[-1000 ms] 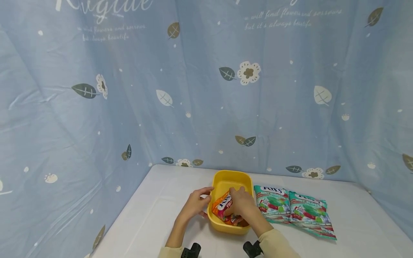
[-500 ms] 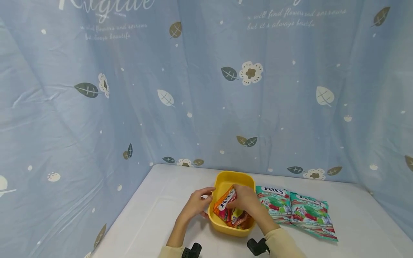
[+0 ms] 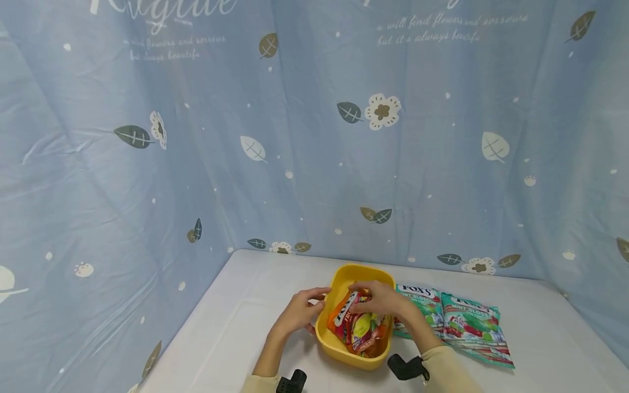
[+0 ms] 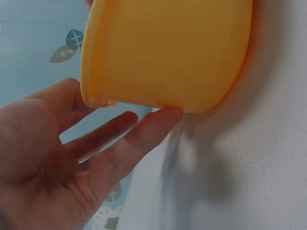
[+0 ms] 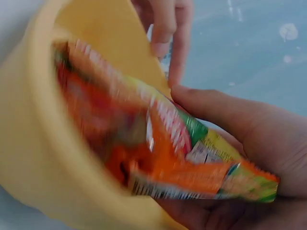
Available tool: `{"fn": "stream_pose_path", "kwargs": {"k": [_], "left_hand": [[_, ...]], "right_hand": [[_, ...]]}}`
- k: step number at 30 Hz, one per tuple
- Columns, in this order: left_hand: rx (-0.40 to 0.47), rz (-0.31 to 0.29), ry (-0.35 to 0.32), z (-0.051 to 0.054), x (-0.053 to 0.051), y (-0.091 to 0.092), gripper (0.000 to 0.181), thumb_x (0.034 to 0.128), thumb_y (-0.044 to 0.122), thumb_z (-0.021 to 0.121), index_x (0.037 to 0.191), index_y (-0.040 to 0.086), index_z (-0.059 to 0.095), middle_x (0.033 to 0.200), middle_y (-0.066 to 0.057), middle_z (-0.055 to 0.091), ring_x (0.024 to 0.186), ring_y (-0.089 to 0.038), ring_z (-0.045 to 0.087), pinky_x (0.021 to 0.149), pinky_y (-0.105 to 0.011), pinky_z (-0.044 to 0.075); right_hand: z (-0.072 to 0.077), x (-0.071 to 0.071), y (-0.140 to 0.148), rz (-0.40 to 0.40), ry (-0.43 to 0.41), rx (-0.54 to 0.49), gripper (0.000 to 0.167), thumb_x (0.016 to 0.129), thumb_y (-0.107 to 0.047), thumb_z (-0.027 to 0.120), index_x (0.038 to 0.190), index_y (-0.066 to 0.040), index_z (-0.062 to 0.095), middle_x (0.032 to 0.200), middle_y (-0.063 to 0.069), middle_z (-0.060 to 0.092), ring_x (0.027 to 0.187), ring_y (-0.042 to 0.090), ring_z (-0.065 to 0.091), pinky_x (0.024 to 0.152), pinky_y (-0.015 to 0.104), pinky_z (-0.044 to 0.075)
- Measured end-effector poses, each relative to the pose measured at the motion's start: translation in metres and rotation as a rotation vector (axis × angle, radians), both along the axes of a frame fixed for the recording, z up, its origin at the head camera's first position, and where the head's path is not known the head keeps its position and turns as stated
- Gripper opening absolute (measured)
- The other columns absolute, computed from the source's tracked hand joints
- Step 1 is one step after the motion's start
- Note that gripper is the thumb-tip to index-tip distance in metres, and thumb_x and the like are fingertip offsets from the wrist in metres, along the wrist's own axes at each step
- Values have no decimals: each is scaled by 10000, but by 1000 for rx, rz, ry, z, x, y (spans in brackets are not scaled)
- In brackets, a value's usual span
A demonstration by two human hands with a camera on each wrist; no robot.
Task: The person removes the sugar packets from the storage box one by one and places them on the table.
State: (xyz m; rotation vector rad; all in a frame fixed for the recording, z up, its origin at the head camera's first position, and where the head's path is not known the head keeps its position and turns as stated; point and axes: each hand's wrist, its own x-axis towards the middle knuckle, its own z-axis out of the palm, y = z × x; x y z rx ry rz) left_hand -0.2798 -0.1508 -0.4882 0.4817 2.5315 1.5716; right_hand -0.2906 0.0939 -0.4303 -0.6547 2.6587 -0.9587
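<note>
A yellow bin (image 3: 346,357) stands on the table, tilted a little. In it lies an orange bag of Fox's candy (image 3: 361,330) with fruit printed on it. My right hand (image 3: 382,299) reaches over the bin's right rim and grips the bag between thumb and fingers; in the right wrist view the bag (image 5: 180,177) bulges toward the palm. My left hand (image 3: 297,314) is at the bin's left side. Its fairly straight fingers (image 4: 139,139) touch the outer wall from outside, near the rim and lower down. Part of the bag is hidden by my right hand.
Two green Fox's mint candy bags, a left bag (image 3: 426,314) and a right bag (image 3: 474,330), lie side by side right of the bin. A white-covered table (image 3: 245,327) carries everything. A blue patterned curtain (image 3: 314,164) hangs behind and to the left.
The bin has shifted right and turned slightly, partly covering the left green bag from view. My right hand has moved right with the orange candy bag. The left hand has hardly moved.
</note>
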Motion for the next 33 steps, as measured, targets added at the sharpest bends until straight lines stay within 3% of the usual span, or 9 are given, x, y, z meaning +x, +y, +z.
{"fn": "stream_pose_path", "kwargs": {"k": [8,14,17,26,33], "left_hand": [[-24,-16,-7,3,2,1,400,993,150,534,1392,135,560,1283,-224,608,842,-237,688,476,-365,602],[-20,-35,-4,7,4,3,366,994,132,521,1350,101,601,1310,-193,623,768,-203,688,472,-383,602],[-28,-37,2,7,4,3,366,991,134,526,1346,97,603,1319,-187,621,792,-227,695,465,-372,599],[-1,-31,-10,6,4,7,370,977,106,544,1341,67,601,1335,-208,602,920,-287,688,487,-367,608],[-9,-36,-15,6,4,8,363,989,117,540,1345,77,597,1334,-207,601,940,-302,680,490,-369,608]], "right_hand": [[1,0,6,111,-68,-49,502,894,-283,711,1340,-90,591,1288,109,628,1052,217,586,950,479,569],[5,2,8,119,-159,-118,511,897,-217,706,1369,-85,564,1343,125,591,1082,232,593,905,440,593],[6,3,10,104,-185,-127,514,888,-200,713,1371,-104,566,1350,121,582,1084,233,588,896,433,598],[1,2,11,-63,-90,-179,503,859,-193,742,1332,-95,605,1280,152,612,956,192,609,819,379,626],[-2,2,12,-82,-100,-200,504,876,-265,728,1341,-119,599,1273,151,609,943,187,603,820,361,626]]}}
